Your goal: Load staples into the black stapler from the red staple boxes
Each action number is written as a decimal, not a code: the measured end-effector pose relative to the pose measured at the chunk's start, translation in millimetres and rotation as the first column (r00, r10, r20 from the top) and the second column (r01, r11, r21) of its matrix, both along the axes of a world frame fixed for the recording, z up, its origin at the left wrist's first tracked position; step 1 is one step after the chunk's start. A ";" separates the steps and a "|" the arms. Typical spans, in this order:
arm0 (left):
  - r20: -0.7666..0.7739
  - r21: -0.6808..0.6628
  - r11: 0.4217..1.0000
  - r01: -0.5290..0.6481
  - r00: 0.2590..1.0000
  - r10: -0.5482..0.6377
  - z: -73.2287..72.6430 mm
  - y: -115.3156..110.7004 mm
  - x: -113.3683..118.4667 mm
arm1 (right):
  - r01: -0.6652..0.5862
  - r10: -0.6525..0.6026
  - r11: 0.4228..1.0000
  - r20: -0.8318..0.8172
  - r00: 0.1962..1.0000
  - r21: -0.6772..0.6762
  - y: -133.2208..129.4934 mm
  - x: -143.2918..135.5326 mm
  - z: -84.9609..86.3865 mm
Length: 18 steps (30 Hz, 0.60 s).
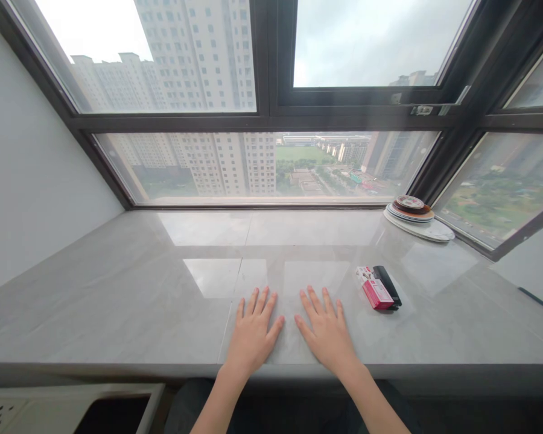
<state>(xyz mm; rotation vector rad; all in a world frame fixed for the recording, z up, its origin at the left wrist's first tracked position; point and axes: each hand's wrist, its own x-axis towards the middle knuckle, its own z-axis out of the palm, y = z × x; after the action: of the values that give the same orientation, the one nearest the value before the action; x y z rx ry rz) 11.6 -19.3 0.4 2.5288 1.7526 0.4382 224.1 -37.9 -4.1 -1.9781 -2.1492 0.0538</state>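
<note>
My left hand point(253, 331) lies palm down on the grey marbled sill point(117, 301), its fingers spread and nothing in it. Beside it, a short gap to the right, my right hand point(326, 328) rests flat in the same way, fingers apart and empty. To the right of my right hand is a red and white box point(374, 289), with a black stapler point(388, 286) lying against its right side. Neither hand touches them.
Stacked plates or round mats point(416, 217) stand in the far right corner by the dark window frame point(266, 123). A white wall rises on the left. Below the sill's front edge at the lower left is a pale unit point(40, 410) with a dark opening.
</note>
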 end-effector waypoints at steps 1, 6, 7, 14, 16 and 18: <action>0.005 -0.001 1.000 0.001 1.000 -0.001 0.7 -0.3 -0.7 | -0.001 0.001 1.000 -0.003 1.000 -0.001 -0.2 0.0 0.5; 0.045 -0.009 1.000 0.009 0.999 -0.008 4.2 -2.1 -2.0 | -0.006 0.006 1.000 -0.024 1.000 -0.007 -1.5 1.3 3.8; 0.052 -0.010 1.000 0.009 0.999 -0.009 4.7 -2.2 -2.0 | -0.006 0.006 1.000 -0.029 1.000 -0.010 -1.6 1.6 4.5; 0.081 -0.013 1.000 0.007 0.997 -0.006 4.8 -2.2 -1.1 | -0.001 0.001 1.000 -0.031 1.000 -0.020 -1.7 0.7 6.4; 0.077 -0.017 1.000 0.006 0.997 -0.004 4.1 -2.0 -1.1 | 0.004 -0.004 1.000 -0.030 1.000 -0.021 -1.4 0.2 6.1; 0.070 -0.022 1.000 0.006 0.998 -0.005 3.4 -1.6 -1.5 | 0.007 -0.008 1.000 -0.029 1.000 -0.020 -1.1 -0.1 5.8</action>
<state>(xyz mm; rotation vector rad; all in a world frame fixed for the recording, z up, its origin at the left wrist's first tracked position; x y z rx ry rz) 10.1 -20.9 3.7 2.4709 1.7162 0.4981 223.9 -39.0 1.7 -1.9834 -2.1311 0.1020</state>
